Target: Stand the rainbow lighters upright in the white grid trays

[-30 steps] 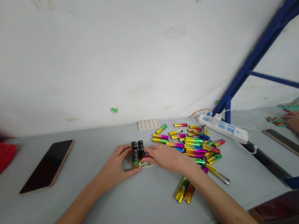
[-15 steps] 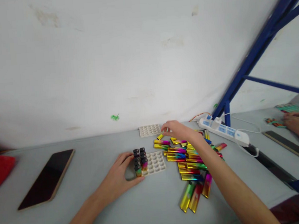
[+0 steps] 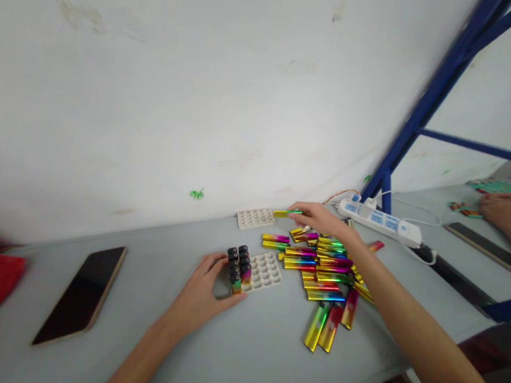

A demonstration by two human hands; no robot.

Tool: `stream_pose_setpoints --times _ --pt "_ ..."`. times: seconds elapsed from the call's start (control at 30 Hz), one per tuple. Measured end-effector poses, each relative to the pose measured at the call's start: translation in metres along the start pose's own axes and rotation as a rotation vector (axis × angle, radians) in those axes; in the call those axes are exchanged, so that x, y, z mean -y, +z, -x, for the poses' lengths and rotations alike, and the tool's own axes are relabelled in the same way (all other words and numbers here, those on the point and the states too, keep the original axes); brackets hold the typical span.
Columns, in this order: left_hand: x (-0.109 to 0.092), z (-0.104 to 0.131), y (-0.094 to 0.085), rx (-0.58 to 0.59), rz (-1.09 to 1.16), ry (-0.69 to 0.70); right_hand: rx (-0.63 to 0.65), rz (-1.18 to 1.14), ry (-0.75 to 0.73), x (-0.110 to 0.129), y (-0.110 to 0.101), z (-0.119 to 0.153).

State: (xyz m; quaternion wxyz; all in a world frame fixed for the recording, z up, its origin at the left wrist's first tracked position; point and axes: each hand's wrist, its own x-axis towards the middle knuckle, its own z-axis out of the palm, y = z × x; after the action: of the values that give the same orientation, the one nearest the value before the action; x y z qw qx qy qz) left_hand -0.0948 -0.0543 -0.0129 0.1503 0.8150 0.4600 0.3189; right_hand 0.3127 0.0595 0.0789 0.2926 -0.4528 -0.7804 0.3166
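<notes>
Your left hand (image 3: pixel 208 288) is partly open in a C shape, thumb and fingers spread around the left end of the white tray (image 3: pixel 266 269), a moulded grid of rounded wells with a matt look. In that end stand 2 columns of upright lighters (image 3: pixel 239 267), with dull black tops and shiny coloured bodies; they lie between your thumb and index finger, close to the fingertips. Whether your fingers press on them, you cannot tell from here.

Your right hand (image 3: pixel 305 213) is nearly closed, fingertips pinching 1 slim, glossy gold-green lighter (image 3: pixel 280 213), which points left toward the second tray (image 3: pixel 255 218), pale and pocketed, by the smooth, stained wall (image 3: pixel 212 100). Nearer you than that hand, a loose pile of lighters (image 3: pixel 322 267) spreads over the flat grey table (image 3: pixel 208 362), their foil-like bodies fading from gold to pink, blue, red and green. It sits right of the white tray.
</notes>
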Motion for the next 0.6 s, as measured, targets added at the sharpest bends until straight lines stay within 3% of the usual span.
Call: stream_pose_setpoints --times 0.13,0.23,0.33,0.47,0.6 --pt "0.003 0.0 0.003 -0.018 0.002 0.006 -0.222 -0.305 0.041 0.015 0.029 0.019" --pt "0.004 -0.002 0.007 -0.019 -0.012 0.004 -0.286 -0.5 0.112 0.027 0.059 0.024" --pt "0.002 -0.005 0.008 -0.019 -0.029 -0.001 -0.204 -0.644 0.137 0.038 0.08 0.024" --pt "-0.004 -0.015 0.006 0.018 -0.083 0.023 -0.068 -0.746 0.128 0.051 0.091 0.023" --pt "-0.006 -0.027 0.004 0.053 -0.139 0.03 -0.034 -0.801 0.259 0.061 0.103 0.024"
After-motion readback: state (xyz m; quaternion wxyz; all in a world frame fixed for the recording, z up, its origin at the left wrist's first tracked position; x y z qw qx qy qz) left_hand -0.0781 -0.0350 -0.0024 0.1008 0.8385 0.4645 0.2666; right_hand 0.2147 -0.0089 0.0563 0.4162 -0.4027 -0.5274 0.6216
